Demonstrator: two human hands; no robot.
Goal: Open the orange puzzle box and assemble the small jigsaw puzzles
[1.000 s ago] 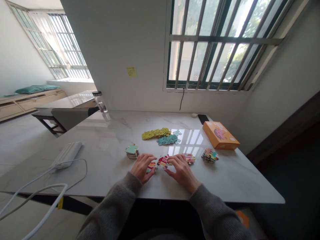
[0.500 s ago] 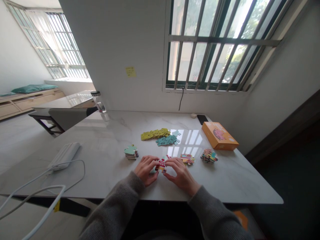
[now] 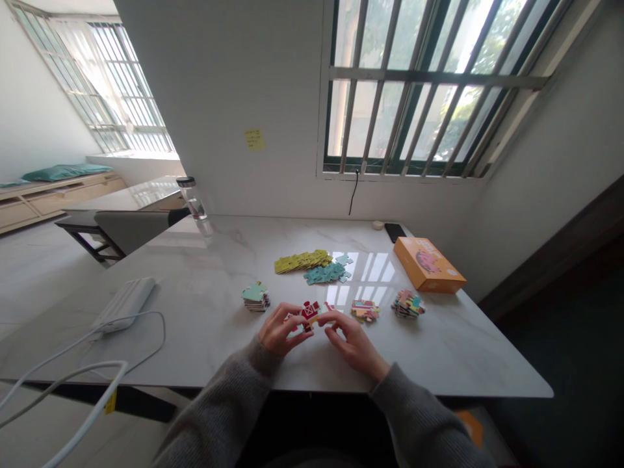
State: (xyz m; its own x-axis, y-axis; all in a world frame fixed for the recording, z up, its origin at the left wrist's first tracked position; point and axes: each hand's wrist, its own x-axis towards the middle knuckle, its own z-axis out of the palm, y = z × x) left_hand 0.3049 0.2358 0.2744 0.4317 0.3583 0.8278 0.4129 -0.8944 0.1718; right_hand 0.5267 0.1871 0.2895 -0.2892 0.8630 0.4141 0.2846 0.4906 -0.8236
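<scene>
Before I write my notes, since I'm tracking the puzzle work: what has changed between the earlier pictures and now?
The red barn piece has shifted left, toward the left hand. The right hand has drawn its thumb back from the piece's edge; whether a fingertip still touches it, I can't tell. The yellow-green pieces, teal pieces and orange box stayed put.

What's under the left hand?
Around the fingers of the left hand, parts of red-printed puzzle pieces show. Anything farther under is covered; can't tell.
</scene>
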